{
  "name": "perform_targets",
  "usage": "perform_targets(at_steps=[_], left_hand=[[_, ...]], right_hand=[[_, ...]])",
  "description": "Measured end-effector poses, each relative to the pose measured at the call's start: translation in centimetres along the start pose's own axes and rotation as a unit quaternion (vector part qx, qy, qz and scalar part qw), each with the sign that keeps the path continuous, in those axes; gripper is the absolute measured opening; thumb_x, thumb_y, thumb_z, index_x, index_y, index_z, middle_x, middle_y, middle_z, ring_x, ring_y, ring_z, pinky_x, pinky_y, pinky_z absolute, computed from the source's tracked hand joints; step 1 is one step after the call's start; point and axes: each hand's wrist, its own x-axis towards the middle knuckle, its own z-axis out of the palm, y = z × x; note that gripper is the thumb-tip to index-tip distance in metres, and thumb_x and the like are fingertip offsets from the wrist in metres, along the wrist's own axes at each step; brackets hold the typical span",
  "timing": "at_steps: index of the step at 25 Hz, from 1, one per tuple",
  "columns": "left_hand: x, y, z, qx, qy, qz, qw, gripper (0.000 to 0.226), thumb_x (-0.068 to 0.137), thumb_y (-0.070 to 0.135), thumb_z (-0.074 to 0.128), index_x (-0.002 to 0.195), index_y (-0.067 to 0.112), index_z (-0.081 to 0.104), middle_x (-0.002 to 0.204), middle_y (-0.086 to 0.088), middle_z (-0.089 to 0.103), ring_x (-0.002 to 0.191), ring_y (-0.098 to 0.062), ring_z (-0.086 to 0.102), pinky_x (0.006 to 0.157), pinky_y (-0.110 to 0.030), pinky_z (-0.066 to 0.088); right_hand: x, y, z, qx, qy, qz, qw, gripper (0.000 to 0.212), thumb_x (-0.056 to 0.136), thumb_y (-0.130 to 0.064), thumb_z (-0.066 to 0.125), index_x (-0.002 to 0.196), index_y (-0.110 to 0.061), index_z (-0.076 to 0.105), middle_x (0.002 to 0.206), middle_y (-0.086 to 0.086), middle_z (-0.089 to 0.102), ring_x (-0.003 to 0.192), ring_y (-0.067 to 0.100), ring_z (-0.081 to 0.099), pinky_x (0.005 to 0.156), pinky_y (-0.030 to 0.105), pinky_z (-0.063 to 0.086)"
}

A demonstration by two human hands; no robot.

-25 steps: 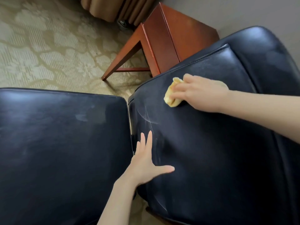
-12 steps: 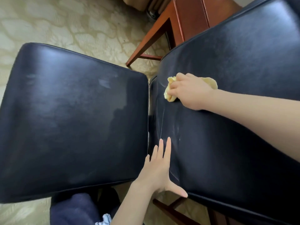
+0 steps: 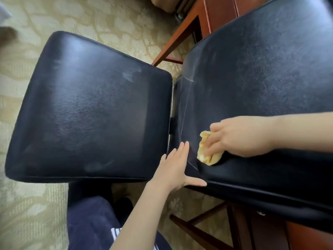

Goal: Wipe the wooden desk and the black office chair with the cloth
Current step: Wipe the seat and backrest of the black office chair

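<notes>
Pressing the yellow cloth (image 3: 207,157) w/ my R hand (image 3: 241,136), fingers curled on it, onto right pad of the black chair (image 3: 252,78); L hand (image 3: 173,170) flat just beside, fingers straight, holding nothing.

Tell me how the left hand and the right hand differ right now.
The left hand lies flat, fingers straight, holding nothing; the right hand curls its fingers over the yellow cloth. The left hand sits at the corner of the black cushion; the right hand is further in on it. Both touch that cushion.
</notes>
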Motion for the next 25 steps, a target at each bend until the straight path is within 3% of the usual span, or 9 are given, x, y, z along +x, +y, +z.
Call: perform_targets(at_steps=[4, 7, 10, 12, 16, 20, 25], left_hand=[[-0.6, -0.2, 0.1, 0.022, 0.002, 0.0, 1.0, 0.114, 0.072, 0.064, 0.065, 0.152, 0.021, -0.004, 0.16, 0.004, 0.002, 0.145, -0.02, 0.011, 0.117, -0.049, 0.012], [-0.9, -0.6, 0.0, 0.021, -0.008, 0.005, 1.0, 0.107, 0.076, 0.061, 0.063, 0.151, 0.025, -0.004, 0.16, 0.007, 0.002, 0.145, -0.023, 0.014, 0.117, -0.05, 0.013], [-1.0, -0.9, -0.1, 0.023, -0.016, 0.006, 1.0, 0.106, 0.078, 0.059, 0.063, 0.151, 0.026, -0.005, 0.16, 0.007, 0.001, 0.144, -0.025, 0.015, 0.116, -0.051, 0.013], [-0.9, -1.0, -0.3, 0.032, -0.017, 0.004, 0.999, 0.105, 0.078, 0.058, 0.063, 0.151, 0.027, -0.005, 0.16, 0.006, 0.002, 0.144, -0.027, 0.015, 0.116, -0.051, 0.013], [-0.9, -1.2, -0.5, 0.038, -0.021, 0.001, 0.999, 0.103, 0.079, 0.056, 0.064, 0.152, 0.028, -0.003, 0.16, 0.006, 0.004, 0.144, -0.025, 0.017, 0.116, -0.05, 0.016], [-0.7, -1.2, -0.7, 0.052, -0.011, 0.005, 0.999, 0.103, 0.078, 0.054, 0.067, 0.152, 0.026, 0.0, 0.16, 0.002, 0.009, 0.142, -0.024, 0.021, 0.114, -0.047, 0.021], [-0.8, -1.4, -0.5, 0.018, 0.039, 0.004, 0.999, 0.096, 0.072, 0.049, 0.075, 0.148, 0.027, 0.02, 0.142, 0.003, 0.044, 0.126, -0.02, 0.042, 0.106, -0.043, 0.034]], right_hand=[[1.1, 5.2, -2.4, -0.029, 0.027, 0.126, 0.991, 0.061, 0.09, -0.009, 0.043, 0.137, -0.046, 0.034, 0.143, -0.024, 0.031, 0.096, 0.008, 0.025, 0.095, 0.022, 0.036], [1.8, 10.0, -4.2, -0.095, 0.059, 0.278, 0.954, 0.057, 0.09, -0.01, 0.047, 0.138, -0.038, 0.039, 0.139, -0.005, 0.041, 0.11, 0.019, 0.04, 0.091, 0.032, 0.044], [1.9, 13.0, -4.7, -0.089, 0.102, 0.426, 0.894, 0.048, 0.088, -0.007, 0.049, 0.133, -0.022, 0.049, 0.128, 0.01, 0.048, 0.106, 0.029, 0.042, 0.081, 0.039, 0.042], [2.8, 12.5, -4.4, -0.062, 0.101, 0.468, 0.876, 0.037, 0.088, -0.01, 0.053, 0.125, -0.016, 0.055, 0.12, 0.012, 0.05, 0.103, 0.03, 0.04, 0.073, 0.037, 0.036], [5.1, 8.4, -3.0, -0.107, 0.069, 0.349, 0.928, 0.031, 0.089, -0.022, 0.05, 0.119, -0.025, 0.057, 0.124, 0.002, 0.045, 0.108, 0.025, 0.041, 0.074, 0.032, 0.037], [6.2, 1.5, -0.8, -0.072, 0.06, 0.177, 0.98, 0.03, 0.09, -0.024, 0.045, 0.118, -0.027, 0.057, 0.123, -0.001, 0.044, 0.11, 0.021, 0.04, 0.082, 0.032, 0.039], [4.6, -3.8, 0.9, -0.01, 0.087, 0.022, 0.996, 0.03, 0.092, -0.025, 0.042, 0.12, -0.023, 0.054, 0.119, -0.003, 0.048, 0.108, 0.02, 0.036, 0.085, 0.03, 0.031]])
